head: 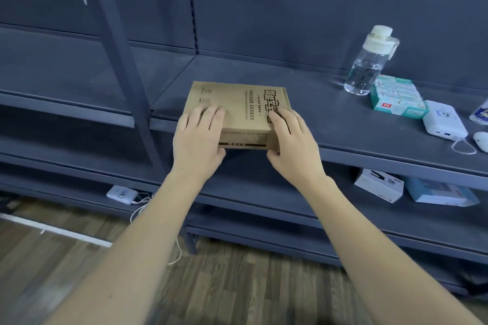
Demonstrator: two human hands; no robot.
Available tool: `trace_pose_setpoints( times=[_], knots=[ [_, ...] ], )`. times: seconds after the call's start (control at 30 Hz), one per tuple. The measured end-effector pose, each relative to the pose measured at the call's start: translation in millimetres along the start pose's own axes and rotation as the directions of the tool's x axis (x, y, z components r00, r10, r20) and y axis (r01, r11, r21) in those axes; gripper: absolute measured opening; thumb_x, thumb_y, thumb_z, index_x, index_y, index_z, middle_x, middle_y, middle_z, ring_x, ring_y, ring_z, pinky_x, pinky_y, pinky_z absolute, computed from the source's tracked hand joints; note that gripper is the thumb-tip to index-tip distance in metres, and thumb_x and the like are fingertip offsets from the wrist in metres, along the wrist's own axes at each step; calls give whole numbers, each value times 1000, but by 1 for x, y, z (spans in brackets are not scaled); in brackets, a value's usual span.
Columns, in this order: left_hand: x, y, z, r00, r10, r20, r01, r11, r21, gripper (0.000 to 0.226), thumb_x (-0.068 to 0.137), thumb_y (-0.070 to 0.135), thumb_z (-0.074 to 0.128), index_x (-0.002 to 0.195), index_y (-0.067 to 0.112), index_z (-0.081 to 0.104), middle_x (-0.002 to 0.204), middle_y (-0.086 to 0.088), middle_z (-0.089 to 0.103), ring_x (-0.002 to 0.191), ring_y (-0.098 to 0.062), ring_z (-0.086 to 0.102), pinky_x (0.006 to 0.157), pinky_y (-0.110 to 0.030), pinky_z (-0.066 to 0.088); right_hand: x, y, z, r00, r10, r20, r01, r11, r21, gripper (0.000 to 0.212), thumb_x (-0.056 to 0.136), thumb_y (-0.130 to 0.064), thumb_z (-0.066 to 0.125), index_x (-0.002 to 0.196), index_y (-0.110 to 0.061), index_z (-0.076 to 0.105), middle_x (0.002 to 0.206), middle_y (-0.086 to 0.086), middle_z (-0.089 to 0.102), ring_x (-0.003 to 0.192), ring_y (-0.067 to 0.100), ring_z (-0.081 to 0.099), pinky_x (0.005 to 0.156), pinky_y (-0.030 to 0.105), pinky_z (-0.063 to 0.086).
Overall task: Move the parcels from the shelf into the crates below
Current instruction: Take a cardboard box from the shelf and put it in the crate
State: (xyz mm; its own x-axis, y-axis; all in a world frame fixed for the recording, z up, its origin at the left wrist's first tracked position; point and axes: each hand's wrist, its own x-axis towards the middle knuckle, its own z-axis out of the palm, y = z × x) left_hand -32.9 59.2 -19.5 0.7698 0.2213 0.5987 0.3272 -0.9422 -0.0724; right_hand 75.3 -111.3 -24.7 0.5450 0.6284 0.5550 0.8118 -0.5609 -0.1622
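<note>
A brown cardboard parcel (239,111) lies flat on the dark grey metal shelf (343,124), right at its near edge, with its near face flush with or slightly over the lip. Black printed characters run across its top. Both hands hold it, one at each near corner. The left hand (198,137) lies over the near left corner, fingers (211,113) spread flat on the top face and the thumb tucked under the near bottom edge. The right hand (293,140) grips the near right corner, fingers curled over the top and right side, thumb against the lower near edge. The hands are apart, with the parcel's near face showing between them. Both bare forearms reach in from the near side.

Farther right on the same shelf, well apart from the parcel, stands a clear water bottle (369,60) with a white cap. Just near it lies a green and white pack (396,99) of small boxes, and beside that a white power bank (443,120) with a looped cord. On the shelf below, at right, lie a white box (379,185) and a light blue box (441,192). Lower left, another white power bank (121,194) rests on a shelf edge, its cable hanging toward the wood-patterned floor (237,285).
</note>
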Motion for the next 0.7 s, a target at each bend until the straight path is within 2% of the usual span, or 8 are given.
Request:
trace_pose_setpoints(
  times=[0.1,0.2,0.37,0.43,0.57,0.7],
  knots=[
    [-32,-2,-16,995,-97,-28,97,995,0,73,54,17,79,123,8,57,127,-7,58,117,-29,52,95,-36,29,-10,-12,6,998,-56,-39,60,991,117,70,67,-3,75,133,-3,49,141,12,47,135,28,35,102,35,39],
    [-66,-4,-32,976,-201,-79,206,977,48,71,57,16,79,124,8,58,131,-7,57,120,-28,49,99,-36,29,-18,-30,20,989,-125,-84,141,962,234,70,67,2,74,133,-1,50,142,13,46,137,26,32,108,33,35],
    [-125,-15,-51,912,-364,-188,398,896,197,69,60,11,78,126,7,58,133,-8,56,123,-26,44,103,-39,31,-23,-67,46,938,-323,-126,347,856,383,65,70,4,73,131,2,50,139,18,47,135,30,34,114,21,21],
    [-153,-14,-57,869,-458,-188,494,832,254,70,59,11,79,126,8,58,133,-8,56,124,-26,42,105,-38,28,-27,-83,58,903,-415,-109,416,787,455,64,71,5,71,131,2,50,140,18,47,135,30,34,115,22,22],
    [-211,-7,-69,746,-642,-179,656,658,370,66,59,14,76,123,9,61,131,-7,57,123,-26,48,105,-39,30,-44,-126,80,818,-575,-9,463,650,603,67,70,4,70,133,-1,50,142,13,46,136,26,32,105,34,41],
    [-262,-7,-97,618,-757,-213,746,477,465,58,66,15,74,122,9,60,131,-7,57,122,-28,49,107,-38,25,-67,-181,92,694,-720,14,495,491,717,68,68,4,72,133,0,49,140,16,47,135,27,32,107,40,37]
  ],
)
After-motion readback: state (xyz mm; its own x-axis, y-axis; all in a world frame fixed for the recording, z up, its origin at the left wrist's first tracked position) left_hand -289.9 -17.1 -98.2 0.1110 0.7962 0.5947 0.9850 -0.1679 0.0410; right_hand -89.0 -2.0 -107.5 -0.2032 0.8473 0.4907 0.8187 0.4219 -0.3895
